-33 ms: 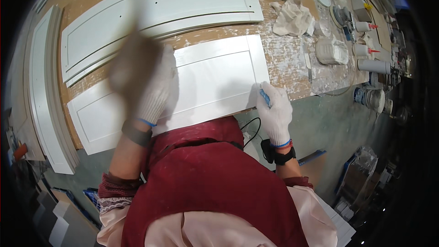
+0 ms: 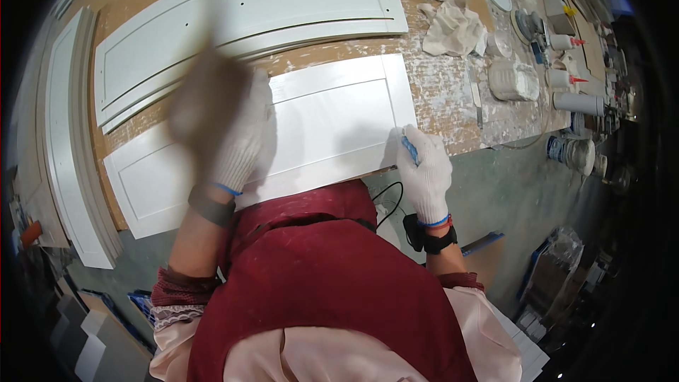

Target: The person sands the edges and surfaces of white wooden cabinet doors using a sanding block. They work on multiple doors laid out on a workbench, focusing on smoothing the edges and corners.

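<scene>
A white framed panel (image 2: pixel 332 117) lies on the workbench in front of me, close against my apron. My left hand (image 2: pixel 246 134), in a white knitted glove, is over the left half of this panel. A blurred brown shape (image 2: pixel 212 102) near the camera covers most of its fingers, so its grip is hidden. At the panel's right end is my right hand (image 2: pixel 430 170), gloved the same way. Its fingers are closed round a small blue thing (image 2: pixel 409 150), whose kind I cannot make out, and the fingertips are at the panel's edge.
Behind it lie more white panels (image 2: pixel 283 10), and others are stacked on edge (image 2: pixel 67 148) at the left. On the paint-streaked workbench (image 2: pixel 442 110) are a crumpled cloth (image 2: pixel 453 28), a clear plastic tub (image 2: pixel 513 80), a scraper (image 2: pixel 475 99) and red-tipped bottles (image 2: pixel 560 78).
</scene>
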Tool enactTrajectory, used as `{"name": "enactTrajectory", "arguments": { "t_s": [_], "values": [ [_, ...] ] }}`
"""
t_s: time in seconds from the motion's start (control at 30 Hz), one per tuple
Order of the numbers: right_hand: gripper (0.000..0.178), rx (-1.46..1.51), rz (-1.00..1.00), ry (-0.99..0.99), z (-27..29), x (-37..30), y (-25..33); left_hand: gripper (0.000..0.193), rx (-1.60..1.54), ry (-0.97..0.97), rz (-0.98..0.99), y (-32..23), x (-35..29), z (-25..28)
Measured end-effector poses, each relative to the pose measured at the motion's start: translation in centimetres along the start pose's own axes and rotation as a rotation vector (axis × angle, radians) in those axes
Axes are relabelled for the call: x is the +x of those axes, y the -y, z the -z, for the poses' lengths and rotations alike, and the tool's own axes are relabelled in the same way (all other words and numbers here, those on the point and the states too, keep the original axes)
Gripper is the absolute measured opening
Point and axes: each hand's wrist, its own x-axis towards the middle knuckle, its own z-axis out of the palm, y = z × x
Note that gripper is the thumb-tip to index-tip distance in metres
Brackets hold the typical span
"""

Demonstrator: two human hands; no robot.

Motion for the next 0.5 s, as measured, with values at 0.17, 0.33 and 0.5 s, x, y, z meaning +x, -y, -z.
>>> {"name": "enactTrajectory", "arguments": {
  "t_s": [0.17,0.33,0.5],
  "values": [
    [0.035,-0.008,-0.022,0.056,0.4,-0.9,-0.2,0.048,0.02,-0.059,-0.034,-0.1,-0.3,0.3],
    [0.036,-0.014,-0.022,0.009,0.2,-2.0,-1.0,0.048,0.041,-0.082,-0.068,-0.1,-0.5,0.1],
    [0.037,0.037,0.019,-0.03,-0.4,0.2,-0.1,0.05,-0.004,-0.009,-0.022,0.1,-0.1,0.0]
  ]
}}
